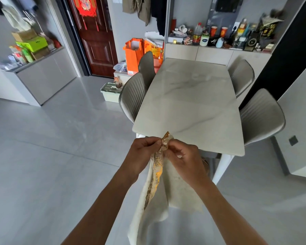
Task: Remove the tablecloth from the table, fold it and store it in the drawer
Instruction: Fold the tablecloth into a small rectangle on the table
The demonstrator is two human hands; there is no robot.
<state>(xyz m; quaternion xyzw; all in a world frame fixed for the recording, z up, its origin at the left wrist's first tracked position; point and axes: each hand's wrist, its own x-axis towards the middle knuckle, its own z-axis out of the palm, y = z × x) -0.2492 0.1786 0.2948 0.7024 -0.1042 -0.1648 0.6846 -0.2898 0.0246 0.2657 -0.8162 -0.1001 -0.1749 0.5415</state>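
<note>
The tablecloth (159, 197), cream with a gold patterned border, hangs down between my arms in front of the near end of the marble table (193, 103). My left hand (141, 156) pinches its top edge from the left. From the right, my right hand (184, 160) pinches the same top edge, and the two hands almost touch. A gold corner sticks up above my fingers. The cloth's lower part drops out of view at the bottom edge. No drawer is plainly seen.
Grey chairs stand along the table, two on the left (132, 96) and two on the right (261, 115). A cluttered cabinet counter (219, 48) runs behind the table. Orange bags (133, 53) and a pale green box (110, 92) sit near the red door (94, 32).
</note>
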